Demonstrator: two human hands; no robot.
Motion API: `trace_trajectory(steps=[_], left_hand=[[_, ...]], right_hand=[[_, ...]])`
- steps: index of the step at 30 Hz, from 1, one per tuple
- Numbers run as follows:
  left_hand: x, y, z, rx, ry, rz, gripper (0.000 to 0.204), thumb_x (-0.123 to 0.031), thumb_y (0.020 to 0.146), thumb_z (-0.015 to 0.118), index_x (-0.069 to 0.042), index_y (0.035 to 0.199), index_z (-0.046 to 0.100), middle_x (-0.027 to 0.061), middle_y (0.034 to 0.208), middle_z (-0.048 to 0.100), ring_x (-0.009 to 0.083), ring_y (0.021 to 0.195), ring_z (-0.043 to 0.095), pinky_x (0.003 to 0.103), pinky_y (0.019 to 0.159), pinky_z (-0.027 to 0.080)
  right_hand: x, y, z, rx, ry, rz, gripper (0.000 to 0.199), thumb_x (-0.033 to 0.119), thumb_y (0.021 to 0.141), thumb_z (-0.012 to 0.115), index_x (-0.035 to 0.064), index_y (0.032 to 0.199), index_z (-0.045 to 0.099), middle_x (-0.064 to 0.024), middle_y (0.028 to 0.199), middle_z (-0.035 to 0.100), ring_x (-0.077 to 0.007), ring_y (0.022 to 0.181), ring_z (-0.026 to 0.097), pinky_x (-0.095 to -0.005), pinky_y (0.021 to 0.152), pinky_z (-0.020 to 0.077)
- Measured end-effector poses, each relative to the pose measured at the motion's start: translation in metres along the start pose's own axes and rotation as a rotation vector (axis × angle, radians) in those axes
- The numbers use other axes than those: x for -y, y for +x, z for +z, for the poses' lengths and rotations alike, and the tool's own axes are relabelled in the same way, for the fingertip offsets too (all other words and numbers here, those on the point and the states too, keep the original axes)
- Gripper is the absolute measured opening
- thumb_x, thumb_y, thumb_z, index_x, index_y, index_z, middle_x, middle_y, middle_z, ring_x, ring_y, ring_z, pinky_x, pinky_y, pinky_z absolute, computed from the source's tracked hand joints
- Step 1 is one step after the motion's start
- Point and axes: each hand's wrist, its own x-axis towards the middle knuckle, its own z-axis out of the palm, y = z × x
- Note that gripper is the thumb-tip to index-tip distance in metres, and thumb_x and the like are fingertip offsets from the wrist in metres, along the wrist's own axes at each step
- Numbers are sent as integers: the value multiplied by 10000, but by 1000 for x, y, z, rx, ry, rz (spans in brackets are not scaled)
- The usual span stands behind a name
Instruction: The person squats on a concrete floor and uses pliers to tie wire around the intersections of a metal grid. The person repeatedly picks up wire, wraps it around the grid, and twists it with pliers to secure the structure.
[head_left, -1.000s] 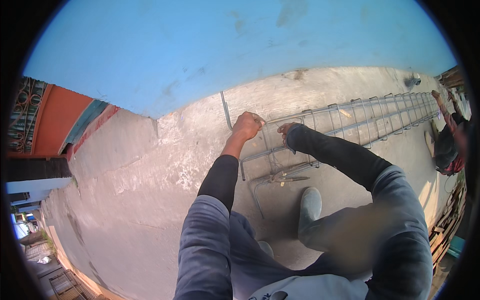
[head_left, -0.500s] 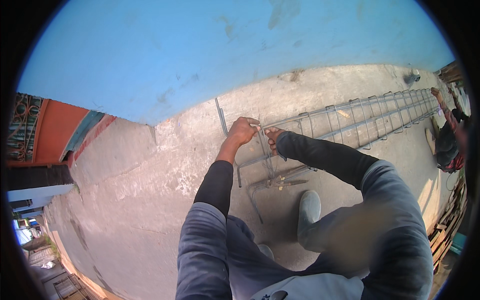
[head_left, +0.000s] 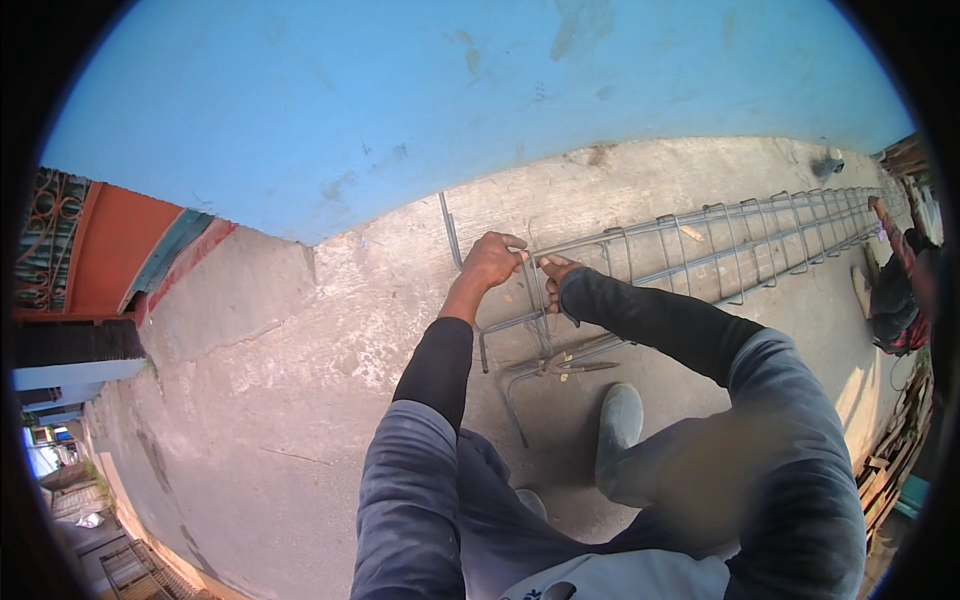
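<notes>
A long cage of steel rebar (head_left: 720,240) lies on the concrete ground and runs off to the right. My left hand (head_left: 492,260) is closed around the top bar at the cage's near end. My right hand (head_left: 553,272) grips the same spot from the other side, fingers pinched on a stirrup and the bar. Both hands nearly touch each other. Below them, pliers (head_left: 575,366) lie on the ground by the lower bars.
A blue wall (head_left: 480,100) rises behind the cage. A grey boot (head_left: 618,430) stands on the concrete (head_left: 250,400) near the cage end. Another person (head_left: 895,290) crouches at the far right. Timber planks (head_left: 890,450) lie at the right edge.
Both hands have come closer together at the cage's end, the right hand moving left toward the left hand. The view has tilted slightly.
</notes>
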Motion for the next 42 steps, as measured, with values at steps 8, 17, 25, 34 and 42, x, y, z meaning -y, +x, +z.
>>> trace_trajectory(steps=[8,17,25,34,42], left_hand=[[1,7,3,9,35,31,252,-238,886,692,-138,1114,732,63,817,741,167,815,699,338,796,520],[4,10,3,29,-58,47,244,-205,885,690,-137,1116,726,87,764,717,161,742,686,323,750,515],[3,7,5,-20,-97,6,269,-309,886,666,-110,1052,738,94,724,704,174,708,682,349,744,514],[-7,12,19,-242,25,113,385,-379,886,610,-25,988,722,174,864,705,282,812,676,377,759,509],[7,-3,23,-421,-122,305,316,-286,889,625,8,977,698,189,833,685,294,793,658,383,747,498]], right_hand=[[6,25,1,-76,42,153,231,350,1007,486,137,983,574,32,570,346,-122,477,308,-327,456,300],[-7,42,-6,-145,-525,-197,319,368,943,628,57,1011,641,3,650,501,-128,522,425,-371,485,353],[-9,33,0,-139,-855,-299,371,352,986,561,18,1128,640,-121,895,676,-228,792,631,-337,698,473],[-20,67,-29,-204,-1096,-441,345,369,971,521,81,1075,681,-189,889,689,-355,843,674,-418,757,510],[0,30,0,-141,-1112,-534,371,426,947,539,104,964,722,-173,764,671,-359,806,677,-427,731,499]])
